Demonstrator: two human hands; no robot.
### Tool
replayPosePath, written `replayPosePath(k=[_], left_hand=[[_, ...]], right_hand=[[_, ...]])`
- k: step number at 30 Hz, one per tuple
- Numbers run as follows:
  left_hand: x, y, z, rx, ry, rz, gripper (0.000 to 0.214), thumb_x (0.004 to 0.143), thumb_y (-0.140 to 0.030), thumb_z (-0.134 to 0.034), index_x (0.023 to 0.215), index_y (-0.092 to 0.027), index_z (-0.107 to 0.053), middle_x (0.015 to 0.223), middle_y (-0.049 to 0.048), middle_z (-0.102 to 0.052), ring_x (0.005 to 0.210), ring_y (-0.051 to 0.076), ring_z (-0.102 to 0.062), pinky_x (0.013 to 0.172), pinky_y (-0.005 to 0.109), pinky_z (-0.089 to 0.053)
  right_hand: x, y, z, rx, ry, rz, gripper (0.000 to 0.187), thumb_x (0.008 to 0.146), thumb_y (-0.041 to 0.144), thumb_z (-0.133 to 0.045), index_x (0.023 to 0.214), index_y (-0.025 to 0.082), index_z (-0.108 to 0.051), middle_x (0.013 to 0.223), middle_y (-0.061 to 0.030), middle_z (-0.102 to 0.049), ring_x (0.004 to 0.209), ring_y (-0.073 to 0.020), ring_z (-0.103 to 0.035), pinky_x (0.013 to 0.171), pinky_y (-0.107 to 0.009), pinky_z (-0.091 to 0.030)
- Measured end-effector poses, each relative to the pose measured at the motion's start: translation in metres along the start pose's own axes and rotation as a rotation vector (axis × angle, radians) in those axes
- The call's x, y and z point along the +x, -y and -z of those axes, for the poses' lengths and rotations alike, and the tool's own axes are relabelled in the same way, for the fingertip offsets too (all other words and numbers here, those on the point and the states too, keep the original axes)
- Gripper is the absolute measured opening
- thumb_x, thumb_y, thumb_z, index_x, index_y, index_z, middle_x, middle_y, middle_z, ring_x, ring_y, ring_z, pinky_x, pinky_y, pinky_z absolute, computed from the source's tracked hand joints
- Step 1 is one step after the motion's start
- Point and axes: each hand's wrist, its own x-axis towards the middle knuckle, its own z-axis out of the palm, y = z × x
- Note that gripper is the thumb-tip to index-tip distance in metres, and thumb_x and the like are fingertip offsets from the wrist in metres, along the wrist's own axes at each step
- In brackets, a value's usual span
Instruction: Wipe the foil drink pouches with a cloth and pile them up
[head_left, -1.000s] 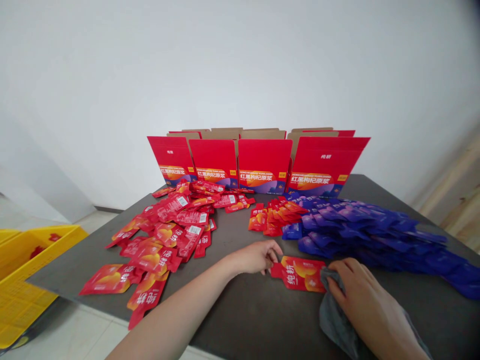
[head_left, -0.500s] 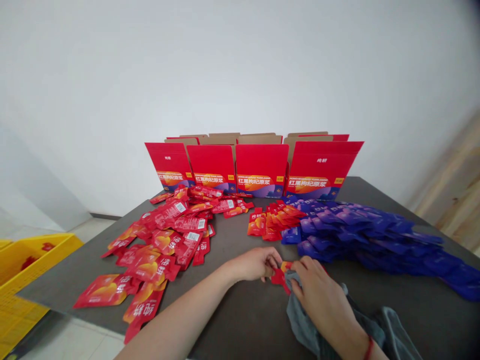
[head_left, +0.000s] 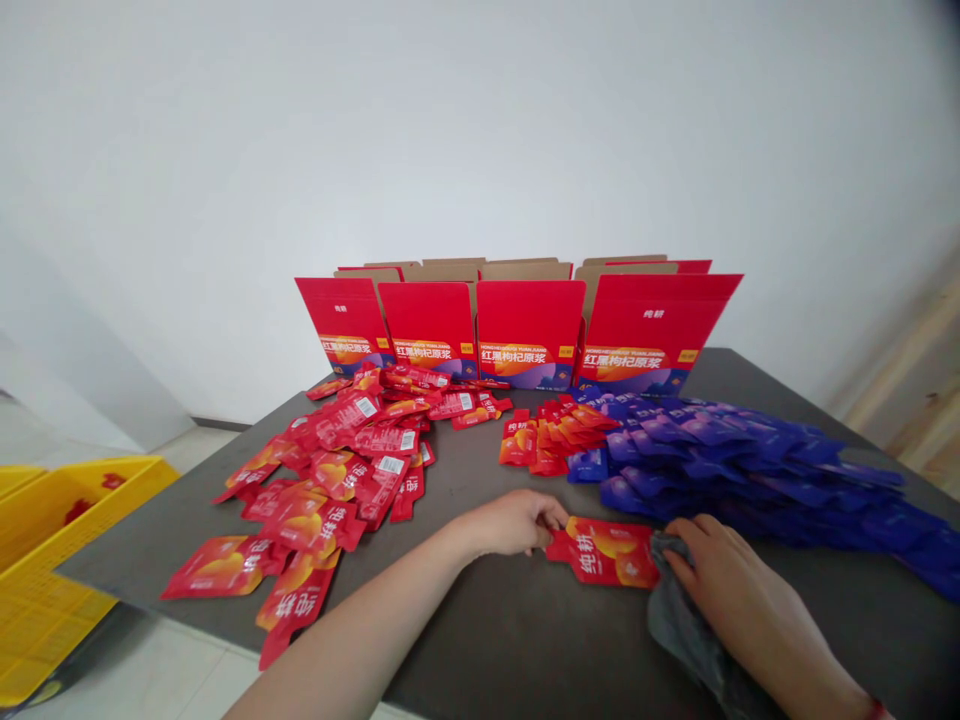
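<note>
A red pouch [head_left: 607, 552] lies flat on the dark table [head_left: 510, 640] in front of me. My left hand [head_left: 517, 522] pinches its left end with closed fingers. My right hand [head_left: 724, 580] presses a grey cloth [head_left: 694, 635] against the pouch's right end, fingers curled over the cloth. To the left is a loose heap of red pouches [head_left: 337, 470]. A small fanned stack of red pouches [head_left: 547, 440] sits just behind my left hand. A long spread of blue pouches [head_left: 735, 465] runs to the right.
Several red cartons [head_left: 525, 330] stand open in a row along the table's far edge, against a white wall. A yellow plastic crate [head_left: 52, 530] sits on the floor at the left. The table's near left corner lies close to the pouches.
My right hand and the cloth slid left over the pouch, covering most of it, then back right to its right end. My left hand stayed on the pouch's left end.
</note>
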Motion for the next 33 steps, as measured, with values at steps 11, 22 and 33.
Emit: replayPosePath(k=[11, 22, 33], left_hand=[[-0.001, 0.000, 0.001, -0.027, 0.023, -0.031, 0.042, 0.066, -0.003, -0.054, 0.105, -0.016, -0.064, 0.083, -0.0017, -0.059, 0.064, 0.008, -0.053, 0.052, 0.017, -0.041], [-0.002, -0.003, 0.001, 0.012, 0.008, -0.011, 0.044, 0.065, -0.003, -0.054, 0.105, -0.017, -0.065, 0.083, -0.0017, -0.060, 0.065, 0.008, -0.053, 0.052, 0.015, -0.041], [0.000, -0.002, -0.001, -0.023, 0.029, -0.045, 0.036, 0.068, -0.005, -0.050, 0.099, -0.015, -0.066, 0.077, -0.0016, -0.062, 0.062, 0.007, -0.052, 0.051, 0.014, -0.039]], right_hand=[[0.006, 0.032, 0.008, 0.044, 0.002, 0.026, 0.019, 0.090, 0.031, -0.044, 0.096, 0.023, -0.061, 0.098, -0.0052, -0.061, 0.093, -0.0189, -0.057, 0.083, -0.034, -0.045], [-0.009, -0.020, -0.002, -0.004, 0.012, -0.045, 0.017, 0.087, 0.025, -0.043, 0.087, 0.019, -0.059, 0.086, -0.0091, -0.061, 0.082, -0.0225, -0.059, 0.078, -0.041, -0.046], [0.008, 0.109, 0.010, 0.116, 0.039, 0.168, 0.018, 0.085, 0.018, -0.051, 0.098, 0.025, -0.061, 0.099, -0.0032, -0.060, 0.093, -0.0181, -0.056, 0.073, -0.030, -0.046]])
